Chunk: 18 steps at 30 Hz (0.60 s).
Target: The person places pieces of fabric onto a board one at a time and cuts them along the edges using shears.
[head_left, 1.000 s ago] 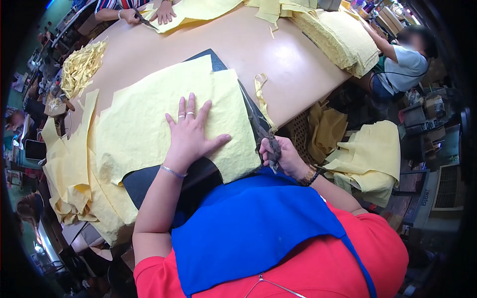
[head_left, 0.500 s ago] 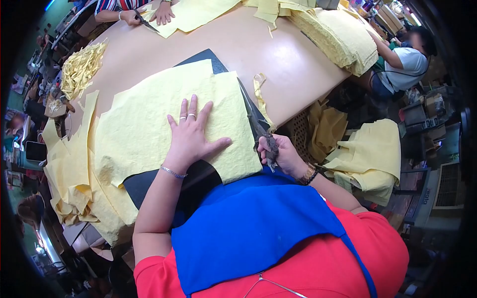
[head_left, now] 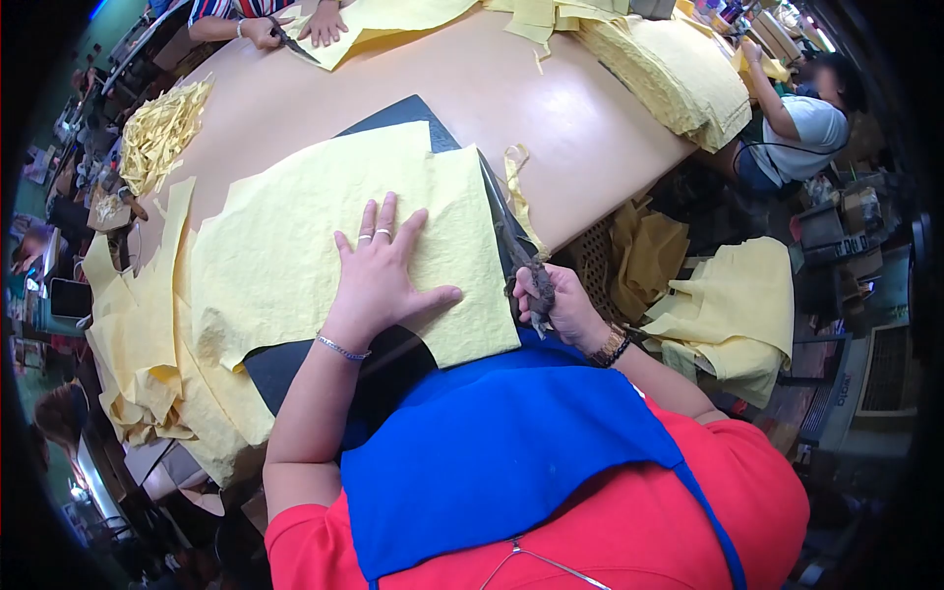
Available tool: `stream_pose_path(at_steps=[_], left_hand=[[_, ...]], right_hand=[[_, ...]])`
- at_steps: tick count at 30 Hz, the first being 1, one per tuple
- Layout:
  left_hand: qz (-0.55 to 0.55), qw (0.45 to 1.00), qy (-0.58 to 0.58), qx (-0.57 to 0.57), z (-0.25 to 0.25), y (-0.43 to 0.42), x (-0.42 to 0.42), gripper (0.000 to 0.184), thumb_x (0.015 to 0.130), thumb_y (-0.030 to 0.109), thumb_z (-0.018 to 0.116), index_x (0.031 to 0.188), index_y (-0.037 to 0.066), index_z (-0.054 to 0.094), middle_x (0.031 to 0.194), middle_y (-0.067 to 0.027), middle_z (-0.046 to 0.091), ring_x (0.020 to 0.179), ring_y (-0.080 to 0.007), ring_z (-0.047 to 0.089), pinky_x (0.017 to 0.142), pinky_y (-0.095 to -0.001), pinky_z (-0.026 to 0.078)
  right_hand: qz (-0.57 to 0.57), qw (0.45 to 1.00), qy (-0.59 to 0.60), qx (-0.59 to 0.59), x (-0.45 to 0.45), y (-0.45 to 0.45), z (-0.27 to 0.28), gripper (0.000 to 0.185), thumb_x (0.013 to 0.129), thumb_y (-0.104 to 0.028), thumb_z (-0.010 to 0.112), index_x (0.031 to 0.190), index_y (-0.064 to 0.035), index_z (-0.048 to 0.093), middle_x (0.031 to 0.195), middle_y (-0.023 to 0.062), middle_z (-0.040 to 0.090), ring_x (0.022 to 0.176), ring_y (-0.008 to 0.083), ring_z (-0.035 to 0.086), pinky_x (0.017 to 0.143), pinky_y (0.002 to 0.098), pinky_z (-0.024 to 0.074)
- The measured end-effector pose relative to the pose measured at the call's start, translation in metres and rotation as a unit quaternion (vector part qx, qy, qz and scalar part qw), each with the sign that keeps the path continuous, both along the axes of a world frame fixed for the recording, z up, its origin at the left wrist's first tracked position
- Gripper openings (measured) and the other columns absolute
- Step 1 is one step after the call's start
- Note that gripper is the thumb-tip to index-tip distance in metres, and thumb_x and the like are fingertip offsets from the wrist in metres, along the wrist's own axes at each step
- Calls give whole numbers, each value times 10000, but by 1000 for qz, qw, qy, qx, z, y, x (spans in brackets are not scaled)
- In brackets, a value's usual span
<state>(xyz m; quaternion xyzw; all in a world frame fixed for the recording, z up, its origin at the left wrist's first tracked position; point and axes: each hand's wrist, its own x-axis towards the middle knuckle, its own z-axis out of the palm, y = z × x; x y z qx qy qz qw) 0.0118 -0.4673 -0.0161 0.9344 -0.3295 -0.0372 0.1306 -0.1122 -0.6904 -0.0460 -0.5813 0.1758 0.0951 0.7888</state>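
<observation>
Yellow fabric [head_left: 285, 216] lies beneath the person's left hand [head_left: 385, 264], which rests flat (splayed wide); the right hand [head_left: 560, 303], just beside the fabric's edge, grips dark-handled scissors [head_left: 517, 245].

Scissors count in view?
2. Dark scissors in the wearer's right hand, at the edge of the yellow sheet; a second pair in a co-worker's hand across the table. Others may be hidden.

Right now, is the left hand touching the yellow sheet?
Touching: the head view shows the left hand spread palm down on the yellow sheet, with no visible gap.
</observation>
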Motion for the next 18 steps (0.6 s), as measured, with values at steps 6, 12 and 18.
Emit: stream_pose_path(at_steps=[6, 12, 18], left_hand=[[-18, 999, 14, 26, 8, 5, -6, 1040, 571, 753, 663, 1387, 160, 409, 1493, -222, 246, 1400, -406, 179, 1011, -716, 165], [-20, 1000, 9, 19, 7, 7, -8, 1009, 594, 744, 658, 1386, 169, 414, 1497, -207, 251, 1400, -400, 187, 1023, -703, 172], [-33, 999, 17, -23, -2, 13, -12, 470, 877, 394, 575, 1262, 131, 521, 1449, -183, 359, 1360, -381, 296, 1017, -667, 240]], right_hand=[[-5, 1000, 17, 1, 4, -4, -1, 315, 910, -353, 618, 791, -61, 600, 660, 1, 582, 573, 63, 561, 552, 212, 475], [6, 1000, 0, -4, 2, -6, -6, 272, 915, -312, 616, 862, -45, 612, 698, 2, 584, 586, 72, 563, 564, 212, 486], [-8, 995, -35, 97, -2, -9, -12, 203, 921, -219, 583, 934, -17, 582, 747, 17, 551, 613, 90, 541, 561, 230, 497]])
